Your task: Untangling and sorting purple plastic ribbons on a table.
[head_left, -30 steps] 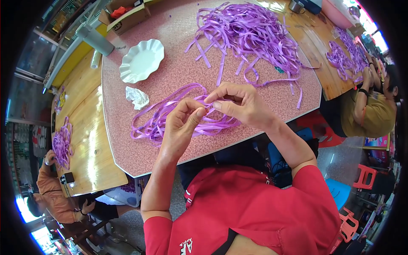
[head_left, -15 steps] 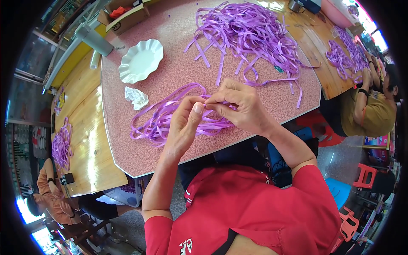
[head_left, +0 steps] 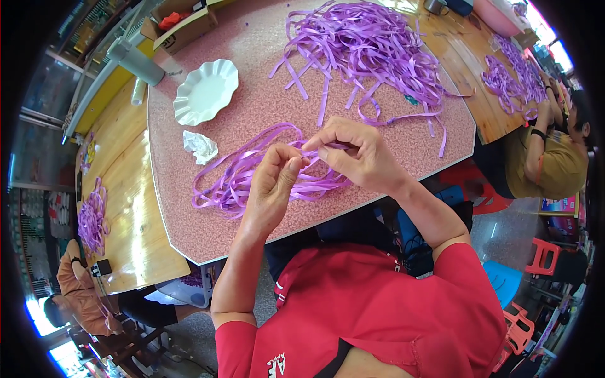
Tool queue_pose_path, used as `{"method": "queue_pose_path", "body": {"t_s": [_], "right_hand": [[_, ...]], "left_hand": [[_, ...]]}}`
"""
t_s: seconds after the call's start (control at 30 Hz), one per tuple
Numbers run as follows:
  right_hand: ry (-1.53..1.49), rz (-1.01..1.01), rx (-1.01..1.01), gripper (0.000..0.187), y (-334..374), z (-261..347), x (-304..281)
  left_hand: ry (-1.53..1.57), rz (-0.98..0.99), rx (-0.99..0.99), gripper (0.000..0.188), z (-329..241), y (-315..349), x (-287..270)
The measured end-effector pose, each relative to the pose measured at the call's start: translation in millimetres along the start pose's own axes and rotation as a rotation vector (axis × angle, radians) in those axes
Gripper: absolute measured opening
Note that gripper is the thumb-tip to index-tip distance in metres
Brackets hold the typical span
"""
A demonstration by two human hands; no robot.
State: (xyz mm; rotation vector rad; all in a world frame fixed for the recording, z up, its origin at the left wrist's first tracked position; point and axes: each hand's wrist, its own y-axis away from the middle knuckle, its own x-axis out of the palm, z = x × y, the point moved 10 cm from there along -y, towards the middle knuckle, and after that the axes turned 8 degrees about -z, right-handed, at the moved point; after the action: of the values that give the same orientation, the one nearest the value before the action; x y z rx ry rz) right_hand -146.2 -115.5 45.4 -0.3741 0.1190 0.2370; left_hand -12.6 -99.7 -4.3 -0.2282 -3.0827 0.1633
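Observation:
Over the near part of the pink speckled table (head_left: 252, 50), my two hands meet fingertip to fingertip. My left hand (head_left: 274, 183) is closed in a pinch, thumb against forefinger. My right hand (head_left: 359, 154) pinches just beside it, and a bit of purple ribbon shows at its fingers. The exact spot they grip is mostly covered by the fingertips. Beneath and around them lies a loosely looped bundle of purple ribbons (head_left: 236, 183). Farther off, a big tangled heap of purple ribbons (head_left: 365, 50) spreads with loose ends trailing toward me.
At the left stand a pale scalloped dish (head_left: 207, 92), a crumpled white tissue (head_left: 200, 147), a grey-green tumbler (head_left: 135, 61) and a cardboard box (head_left: 183, 34). Co-workers sit at the wooden side tables, one at the left (head_left: 85, 302), one at the right (head_left: 542, 157), near more ribbons.
My fingertips have shifted slightly, with the left fingers curling in more and the right hand's grip opening a little behind the pinch. The co-worker at the left has moved a bit.

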Motion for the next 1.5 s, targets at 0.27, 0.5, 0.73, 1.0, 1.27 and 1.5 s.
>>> {"method": "queue_pose_path", "body": {"t_s": [0.27,0.5,0.73,1.0,1.27,1.5], "right_hand": [[-0.434,-0.057,0.446,0.012,1,-39,-3],[-0.354,-0.018,0.463,0.014,10,-54,9],[-0.303,-0.035,0.384,0.016,13,-57,11],[-0.273,-0.038,0.364,0.015,10,-51,14],[-0.671,-0.095,0.329,0.009,14,-45,24],[0.15,-0.182,-0.663,0.025,18,32,11]], "left_hand": [[0.248,-0.049,-0.153,0.011,4,3,-3],[0.653,-0.146,-0.117,0.009,5,4,-6],[-0.394,-0.268,0.449,0.014,-46,6,-10],[-0.852,-0.177,0.782,0.02,-74,15,17],[0.525,-0.081,-0.151,0.013,6,0,7],[0.762,-0.019,-0.332,0.021,19,0,13]]}}
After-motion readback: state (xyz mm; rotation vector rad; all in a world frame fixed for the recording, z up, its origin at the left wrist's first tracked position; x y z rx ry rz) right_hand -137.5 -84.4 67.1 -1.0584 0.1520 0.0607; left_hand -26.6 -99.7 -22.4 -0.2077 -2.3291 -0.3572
